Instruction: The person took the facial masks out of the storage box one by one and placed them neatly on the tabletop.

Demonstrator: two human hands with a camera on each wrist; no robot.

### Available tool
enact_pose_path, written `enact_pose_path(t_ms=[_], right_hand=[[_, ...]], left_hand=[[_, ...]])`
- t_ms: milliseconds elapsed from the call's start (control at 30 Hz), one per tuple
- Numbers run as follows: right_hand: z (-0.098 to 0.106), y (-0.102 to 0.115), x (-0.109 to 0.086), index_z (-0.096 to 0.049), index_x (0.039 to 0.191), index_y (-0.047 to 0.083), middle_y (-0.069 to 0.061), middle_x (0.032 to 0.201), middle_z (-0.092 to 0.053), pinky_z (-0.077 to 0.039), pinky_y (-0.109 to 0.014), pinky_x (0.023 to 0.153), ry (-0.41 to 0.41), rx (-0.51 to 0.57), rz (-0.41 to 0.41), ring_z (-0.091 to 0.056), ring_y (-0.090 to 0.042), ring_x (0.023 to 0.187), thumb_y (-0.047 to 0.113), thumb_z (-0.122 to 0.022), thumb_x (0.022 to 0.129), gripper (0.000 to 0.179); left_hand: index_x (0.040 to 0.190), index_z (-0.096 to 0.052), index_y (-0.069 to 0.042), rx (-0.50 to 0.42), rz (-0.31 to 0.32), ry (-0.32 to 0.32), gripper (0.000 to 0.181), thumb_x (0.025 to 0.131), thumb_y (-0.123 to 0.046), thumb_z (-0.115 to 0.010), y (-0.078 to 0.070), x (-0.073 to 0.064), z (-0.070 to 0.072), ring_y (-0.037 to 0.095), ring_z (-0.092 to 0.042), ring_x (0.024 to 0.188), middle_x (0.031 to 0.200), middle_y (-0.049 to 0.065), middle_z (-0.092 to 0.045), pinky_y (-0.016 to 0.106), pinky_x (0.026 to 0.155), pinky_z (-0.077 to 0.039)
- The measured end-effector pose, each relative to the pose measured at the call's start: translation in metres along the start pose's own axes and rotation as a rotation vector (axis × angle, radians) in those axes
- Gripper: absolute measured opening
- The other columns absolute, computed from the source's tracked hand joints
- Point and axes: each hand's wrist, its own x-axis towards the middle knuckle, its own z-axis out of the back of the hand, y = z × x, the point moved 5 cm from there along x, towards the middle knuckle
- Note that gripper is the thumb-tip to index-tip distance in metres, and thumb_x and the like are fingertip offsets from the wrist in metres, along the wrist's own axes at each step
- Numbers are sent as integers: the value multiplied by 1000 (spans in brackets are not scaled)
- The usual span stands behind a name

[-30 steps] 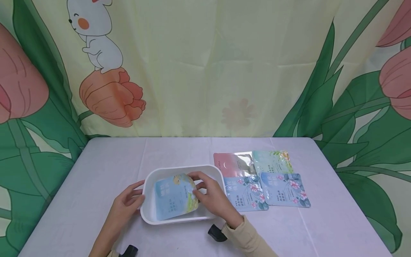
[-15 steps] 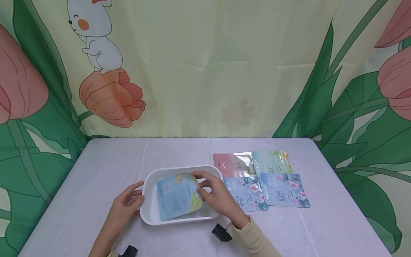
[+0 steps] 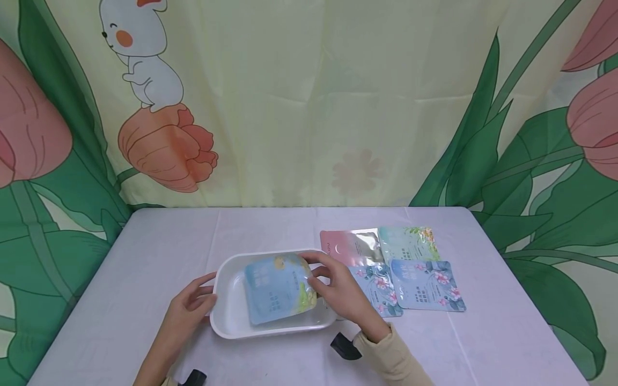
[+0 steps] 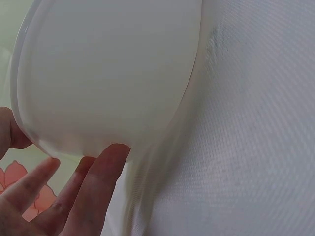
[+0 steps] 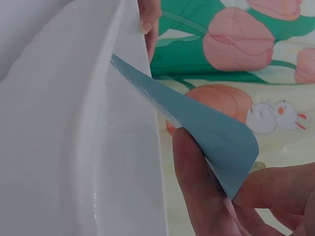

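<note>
A white rectangular tray (image 3: pixel 230 308) stands on the cloth-covered table. My left hand (image 3: pixel 187 310) grips its left end, and the left wrist view shows fingertips (image 4: pixel 112 157) against the outer wall. Over the tray's middle and right part slants a light blue sheet mask packet (image 3: pixel 275 292) with a printed yellow-green picture along its right side. My right hand (image 3: pixel 340 289) pinches the packet's right edge between thumb and fingers. Seen by the right wrist camera, the plain blue-grey back of the packet (image 5: pixel 202 115) rises from the tray toward the pinching fingers (image 5: pixel 189 162).
Right of the tray, several more packets lie close together: a pink and silver one (image 3: pixel 350 246), a pale green one (image 3: pixel 407 241) and two blue floral ones, one (image 3: pixel 427 284) fully visible, the other partly behind my right hand. A printed curtain (image 3: pixel 314 107) hangs behind the table.
My right hand has moved to the right, drawing the blue packet with it across the tray. The left hand and the tray have stayed in place.
</note>
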Motion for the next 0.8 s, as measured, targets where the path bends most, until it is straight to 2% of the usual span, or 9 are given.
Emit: enact_pose_path(t_ms=[600, 800], right_hand=[[31, 0, -11, -56, 135, 11, -13, 133, -56, -57, -25, 75, -63, -3, -64, -65, -27, 98, -10, -58, 92, 48], [40, 0, -15, -55, 138, 12, -13, 132, -56, -60, -29, 74, -74, 12, -84, -64, -28, 101, -10, -58, 92, 51]], left_hand=[[144, -50, -24, 10, -1, -5, 53, 94, -31, -68, 1, 0, -1, 3, -66, 96, 133, 16, -59, 27, 74, -59], [144, -49, -24, 10, -1, -5, 53, 95, -31, -68, 0, 0, -1, 3, -66, 96, 132, 16, -60, 27, 74, -59]])
